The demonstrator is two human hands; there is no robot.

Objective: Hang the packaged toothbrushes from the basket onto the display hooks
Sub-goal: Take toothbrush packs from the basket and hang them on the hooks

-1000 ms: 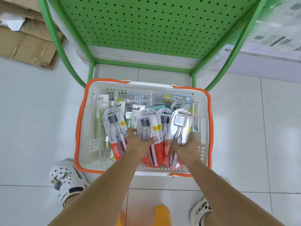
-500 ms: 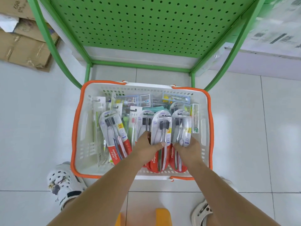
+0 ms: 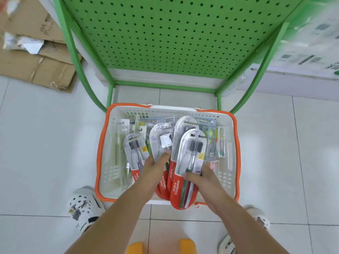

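Both hands work over the white basket (image 3: 232,158) on the floor, below the green pegboard (image 3: 172,33). The right hand (image 3: 203,177) grips a red-based toothbrush pack (image 3: 189,167) by its lower half; the left hand (image 3: 156,162) pinches another pack (image 3: 161,143), perhaps two stacked. No hooks show here. Lift each pack clear singly, turn its hang-hole end upward, and keep the grip low.

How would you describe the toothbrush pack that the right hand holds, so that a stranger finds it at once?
Start at the white basket with the orange rim on the floor before the green pegboard stand. At its near right corner the right hand grips a toothbrush pack. It lies on top of the others, nearest the camera, with its red Colgate end reaching over the basket's near edge.
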